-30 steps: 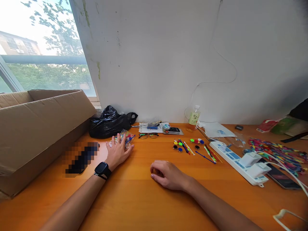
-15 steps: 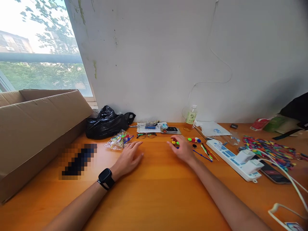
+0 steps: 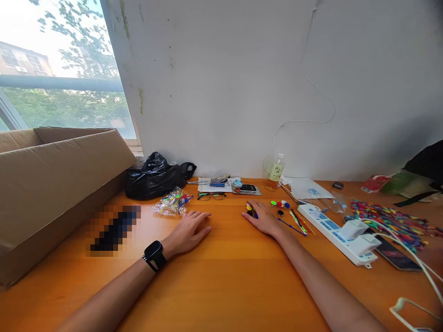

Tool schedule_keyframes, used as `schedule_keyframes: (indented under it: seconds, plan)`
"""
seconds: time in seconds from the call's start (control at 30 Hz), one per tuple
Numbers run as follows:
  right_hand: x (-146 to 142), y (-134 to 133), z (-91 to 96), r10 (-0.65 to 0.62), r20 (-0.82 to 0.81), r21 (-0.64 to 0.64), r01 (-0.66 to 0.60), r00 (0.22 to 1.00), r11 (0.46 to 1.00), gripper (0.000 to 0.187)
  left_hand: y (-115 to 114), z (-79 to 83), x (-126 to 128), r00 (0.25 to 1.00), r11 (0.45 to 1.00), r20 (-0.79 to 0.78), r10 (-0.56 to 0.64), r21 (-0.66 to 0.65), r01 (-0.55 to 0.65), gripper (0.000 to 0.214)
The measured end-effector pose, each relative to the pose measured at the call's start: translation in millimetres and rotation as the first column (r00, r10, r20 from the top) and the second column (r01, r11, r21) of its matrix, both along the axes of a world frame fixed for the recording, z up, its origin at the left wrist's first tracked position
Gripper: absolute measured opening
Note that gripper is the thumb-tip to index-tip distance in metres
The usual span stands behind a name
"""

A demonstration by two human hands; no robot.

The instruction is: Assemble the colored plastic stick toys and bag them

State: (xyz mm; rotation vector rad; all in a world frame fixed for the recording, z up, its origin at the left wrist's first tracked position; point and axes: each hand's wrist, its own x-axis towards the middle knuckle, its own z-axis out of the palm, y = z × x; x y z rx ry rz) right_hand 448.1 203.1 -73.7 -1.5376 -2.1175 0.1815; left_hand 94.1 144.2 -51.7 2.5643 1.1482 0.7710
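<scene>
My left hand (image 3: 188, 233), with a ring and a black watch (image 3: 154, 254) on the wrist, hovers low over or rests on the table, its fingers apart and nothing in them. My right hand (image 3: 265, 219) reaches down over several small coloured discs, its thumb and fingers apart around them. A yellow disc (image 3: 248, 208) shows at its fingertips; the palm hides part of the group, and whether the fingers touch the discs is hard to see. Beyond that hand lie more coloured discs (image 3: 278, 204), a black disc (image 3: 280, 212) and several thin coloured strips (image 3: 298, 222).
A cardboard box (image 3: 62, 170) stands at left, near a black plastic bag (image 3: 155, 177) and a clear packet (image 3: 173, 201). Glasses (image 3: 212, 196) lie at the back. On the right are a bottle (image 3: 276, 173), a power strip (image 3: 332, 235) with cables, a phone (image 3: 398, 253) and coloured pieces (image 3: 387, 216).
My right hand has lowered over the small discs, its fingers now flatter and covering more of them. My left hand has shifted slightly right, and the whole view has moved a little.
</scene>
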Motion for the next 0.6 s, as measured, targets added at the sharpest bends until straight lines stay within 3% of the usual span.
schedule_keyframes:
  seconds: [0.2, 0.33, 0.47, 0.6]
  plan:
    - [-36.2, -20.0, -1.4, 0.216, -0.053, -0.028, -0.218, 0.975, 0.976, 0.051, 0.0, -0.9, -0.6, 1.000, 1.000, 0.017, 0.013, -0.008, -0.013, 0.036]
    - [-69.4, -51.2, 4.9, 0.397, -0.108, -0.095, -0.407, 0.912, 0.909, 0.052, -1.5, 0.0, 0.1, 0.999, 0.999, 0.036, 0.016, -0.029, -0.015, 0.037]
    - [-97.3, -86.2, 16.1, 0.606, -0.132, -0.163, -0.621, 0.784, 0.767, 0.061, -4.2, 3.3, 1.5, 0.998, 0.998, 0.060, 0.020, -0.066, -0.016, 0.041]
    - [-109.5, -102.4, 26.2, 0.723, -0.197, -0.156, -0.749, 0.663, 0.644, 0.064, -6.0, 5.5, 0.8, 0.996, 0.995, 0.091, 0.021, -0.103, -0.012, 0.044]
